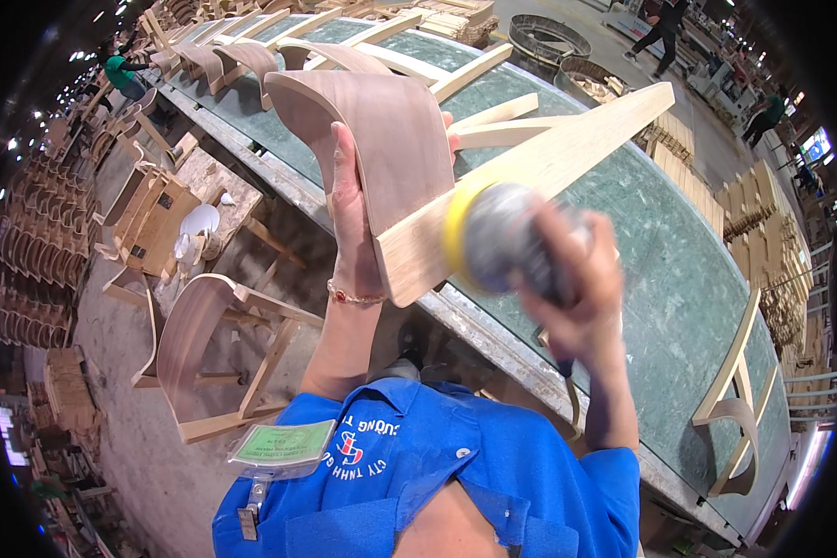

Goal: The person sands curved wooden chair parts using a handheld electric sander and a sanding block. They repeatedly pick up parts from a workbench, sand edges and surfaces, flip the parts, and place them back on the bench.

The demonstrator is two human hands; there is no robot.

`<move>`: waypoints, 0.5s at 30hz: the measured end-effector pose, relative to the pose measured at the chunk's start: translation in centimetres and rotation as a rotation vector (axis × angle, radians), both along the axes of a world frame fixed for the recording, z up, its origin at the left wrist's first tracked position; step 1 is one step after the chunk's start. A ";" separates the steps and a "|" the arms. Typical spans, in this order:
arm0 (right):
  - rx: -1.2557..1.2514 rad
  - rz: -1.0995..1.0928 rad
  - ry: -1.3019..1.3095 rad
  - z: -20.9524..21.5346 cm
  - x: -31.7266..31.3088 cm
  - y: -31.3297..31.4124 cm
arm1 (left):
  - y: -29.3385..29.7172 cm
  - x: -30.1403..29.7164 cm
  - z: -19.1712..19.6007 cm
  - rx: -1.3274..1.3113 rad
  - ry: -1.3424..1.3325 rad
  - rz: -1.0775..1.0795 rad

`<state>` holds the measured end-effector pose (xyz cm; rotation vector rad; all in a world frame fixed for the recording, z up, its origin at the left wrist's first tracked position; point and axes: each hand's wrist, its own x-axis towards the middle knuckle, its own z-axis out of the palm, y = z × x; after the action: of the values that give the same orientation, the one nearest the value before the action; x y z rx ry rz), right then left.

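Note:
A curved brown wooden chair back (395, 130) is held up before me, joined to a long pale wooden leg (591, 130) that tapers toward the upper right. My left hand (352, 200) grips the curved panel from below and behind; its thumb lies along the edge and some fingertips show on the far side. In my right hand (584, 279) is a grey, blurred power sander (507, 232) with a yellow pad (460, 223). The pad lies against the flat side of the pale leg, near the joint. Part of the leg is hidden behind the sander.
A long green-topped table (660, 335) runs under the work, with several chair frames (246, 60) along its far left and another frame (739, 428) at right. One more frame (195, 344) stands on the floor at left, near a wooden box (153, 219). Stacked wood (763, 242) and people surround.

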<state>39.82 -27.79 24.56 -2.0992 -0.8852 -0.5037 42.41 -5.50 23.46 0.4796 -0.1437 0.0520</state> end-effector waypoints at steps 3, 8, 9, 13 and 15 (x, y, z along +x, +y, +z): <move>-0.111 0.216 0.125 2.6 -3.3 2.3 | -0.1 0.1 -0.1 0.049 -0.013 0.022; -0.037 0.010 -0.047 2.4 2.5 1.3 | -0.9 -0.3 0.6 -0.050 0.048 -0.031; 0.001 0.000 -0.150 2.1 4.9 -0.4 | -0.9 -0.1 0.6 -0.062 0.022 -0.062; 0.326 -0.181 0.238 -0.3 10.2 -7.0 | 0.7 1.2 0.2 -0.053 -0.017 -0.086; 0.306 -0.305 0.213 -2.6 10.3 -10.0 | 1.7 2.1 0.3 -0.060 -0.056 -0.102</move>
<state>50.16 -37.79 21.92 -1.9645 -0.3412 -0.5236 44.51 -3.78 23.74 0.4107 -0.2210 -0.0301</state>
